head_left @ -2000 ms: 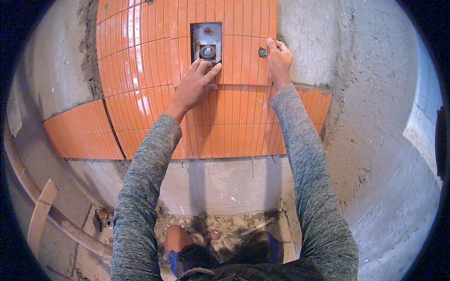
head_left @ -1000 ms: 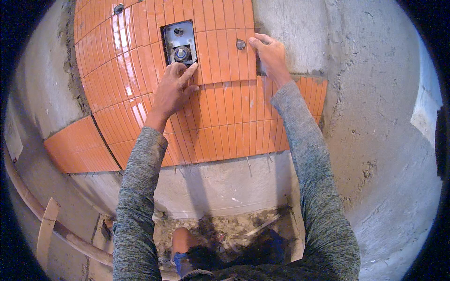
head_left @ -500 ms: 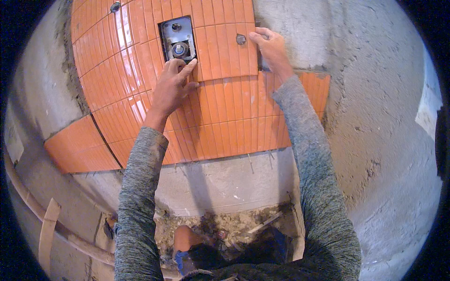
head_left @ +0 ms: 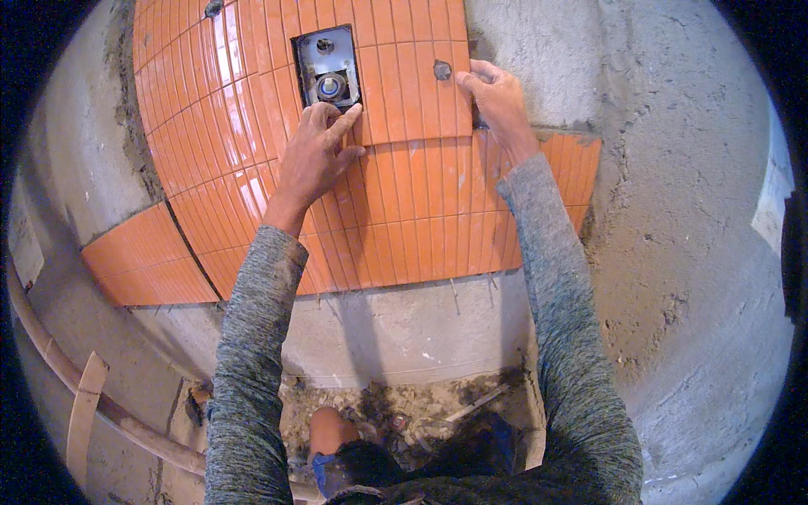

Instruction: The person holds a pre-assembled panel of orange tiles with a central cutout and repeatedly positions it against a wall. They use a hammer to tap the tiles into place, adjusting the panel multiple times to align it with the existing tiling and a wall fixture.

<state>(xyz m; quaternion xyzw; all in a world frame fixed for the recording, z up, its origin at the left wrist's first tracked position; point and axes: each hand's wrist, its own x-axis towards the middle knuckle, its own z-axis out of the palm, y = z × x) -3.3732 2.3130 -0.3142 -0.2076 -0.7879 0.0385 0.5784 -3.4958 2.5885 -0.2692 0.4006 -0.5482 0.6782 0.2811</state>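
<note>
An orange tiled sheet of narrow glossy strips covers the grey wall ahead. My left hand lies flat on the tiles just below a rectangular cut-out that shows a metal plate and a round pipe fitting. My right hand presses the upper right edge of the tiled sheet, fingers curled at the edge, near a small round grey fitting. Both grey sleeves reach up from below. Neither hand holds a loose object.
Bare cement wall lies to the right and a plaster band runs below the tiles. Rubble and debris cover the floor by my knees. A curved pipe and a wooden strip run along the lower left.
The view has tilted so the tiles sit slightly lower and more centred. My left hand slid a little on the tiles below the cut-out; my right hand stays at the sheet's upper right edge.
</note>
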